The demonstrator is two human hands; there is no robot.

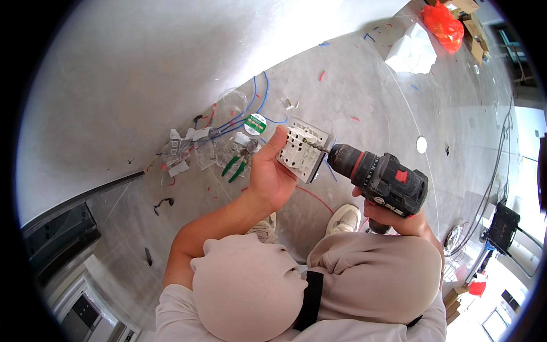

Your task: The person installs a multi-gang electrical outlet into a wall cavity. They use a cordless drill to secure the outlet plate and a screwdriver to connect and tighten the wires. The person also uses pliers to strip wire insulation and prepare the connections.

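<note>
In my left hand [270, 174] is a square wall socket plate [302, 149], its white moulded back turned toward me and a dark grey edge showing on the far side. My right hand [383, 212] grips the handle of a black cordless drill [387, 181] with red accents. The drill points left, and its bit [314, 145] reaches over the back of the plate; whether the tip touches a screw is too small to tell. Just left of the plate, on the floor, lie green-handled pliers [235, 169] and a round roll with a green-and-white label [254, 124].
Blue wires [263, 94] come up beside the pale wall [148, 74], near clear plastic packaging [208, 151]. Wire scraps dot the grey floor. White foam [411, 52] and a red plastic bag [443, 27] sit far right. Cables [494, 154] run along the right side.
</note>
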